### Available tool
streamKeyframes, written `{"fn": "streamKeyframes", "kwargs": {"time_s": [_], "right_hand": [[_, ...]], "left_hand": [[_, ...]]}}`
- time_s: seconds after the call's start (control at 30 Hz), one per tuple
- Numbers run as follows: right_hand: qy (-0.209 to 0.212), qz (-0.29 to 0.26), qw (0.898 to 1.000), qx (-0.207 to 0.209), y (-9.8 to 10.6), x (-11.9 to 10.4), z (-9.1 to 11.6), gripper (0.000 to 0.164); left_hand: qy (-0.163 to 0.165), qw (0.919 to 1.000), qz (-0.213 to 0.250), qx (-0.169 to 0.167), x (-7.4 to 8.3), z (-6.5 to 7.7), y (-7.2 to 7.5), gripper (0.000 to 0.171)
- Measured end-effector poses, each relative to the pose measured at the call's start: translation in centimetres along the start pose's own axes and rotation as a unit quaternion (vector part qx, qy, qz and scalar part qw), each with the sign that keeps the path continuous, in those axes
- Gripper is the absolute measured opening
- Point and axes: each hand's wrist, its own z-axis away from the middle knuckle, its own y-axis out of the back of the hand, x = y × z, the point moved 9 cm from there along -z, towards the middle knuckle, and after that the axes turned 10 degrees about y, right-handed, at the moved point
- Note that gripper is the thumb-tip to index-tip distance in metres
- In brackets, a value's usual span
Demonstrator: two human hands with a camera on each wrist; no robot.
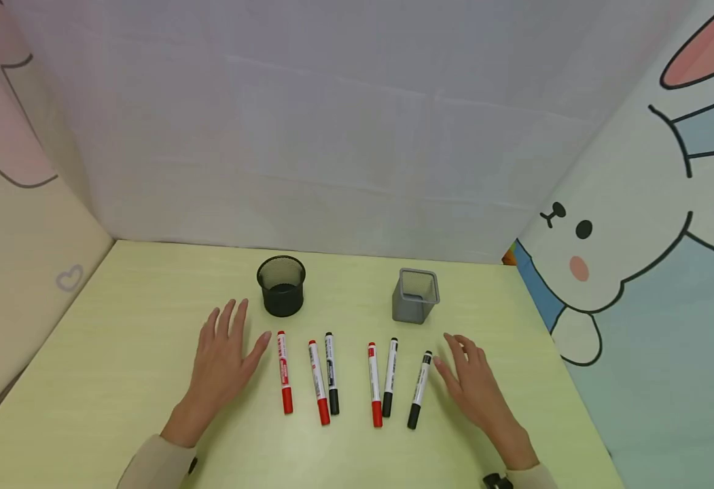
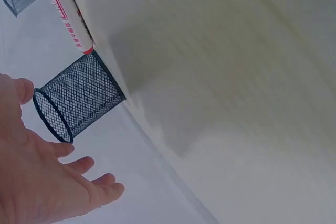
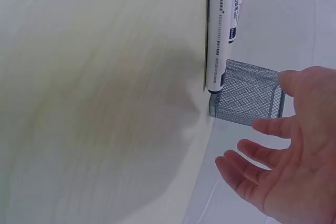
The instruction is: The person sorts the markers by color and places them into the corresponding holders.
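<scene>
My left hand (image 1: 223, 360), fingers spread and holding nothing, hovers left of a red marker (image 1: 284, 372). My right hand (image 1: 475, 387) is likewise spread, close to the right side of a black marker (image 1: 420, 390). Between them lie more whiteboard markers: a red one (image 1: 318, 382) beside a black one (image 1: 331, 373), and a red one (image 1: 374, 384) beside a black one (image 1: 390, 377). All their caps point toward me. Behind the markers stand a round black mesh pen holder (image 1: 282, 301) on the left and a square grey mesh pen holder (image 1: 412, 311) on the right.
The pale yellow table (image 1: 149, 299) meets a white cloth backdrop (image 1: 332, 136) at its far edge. A cream and pink panel (image 1: 8, 224) closes the left side. On the right hangs a sheet with a cartoon rabbit (image 1: 626, 224).
</scene>
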Motion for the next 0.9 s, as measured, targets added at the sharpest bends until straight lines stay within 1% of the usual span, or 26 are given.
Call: {"fn": "streamKeyframes", "kwargs": {"time_s": [0.17,0.37,0.5,0.67,0.8,0.9], "right_hand": [[-0.003,-0.008,1.000,0.019,0.6,-0.5,-0.2,0.051],[-0.018,-0.016,0.999,0.021,0.7,-0.8,-0.2,0.046],[-0.018,-0.021,0.999,0.031,0.8,-1.1,-0.2,0.042],[-0.014,-0.024,0.999,0.041,1.0,-1.4,-0.1,0.038],[-0.038,-0.036,0.998,0.033,0.8,-1.4,-0.1,0.035],[-0.060,-0.042,0.997,0.021,0.6,-1.3,-0.2,0.035]], "left_hand": [[0.017,0.9995,0.027,0.002,0.2,-1.1,0.1,0.072],[0.054,0.9959,0.070,-0.018,-0.2,-2.0,-0.3,0.069],[0.081,0.9912,0.096,-0.040,-0.5,-2.6,-0.9,0.069],[0.105,0.9830,0.135,-0.066,-0.7,-3.4,-1.5,0.072],[0.125,0.9760,0.159,-0.082,-1.0,-3.9,-1.9,0.075],[0.133,0.9711,0.176,-0.091,-1.2,-4.1,-2.2,0.078]]}}
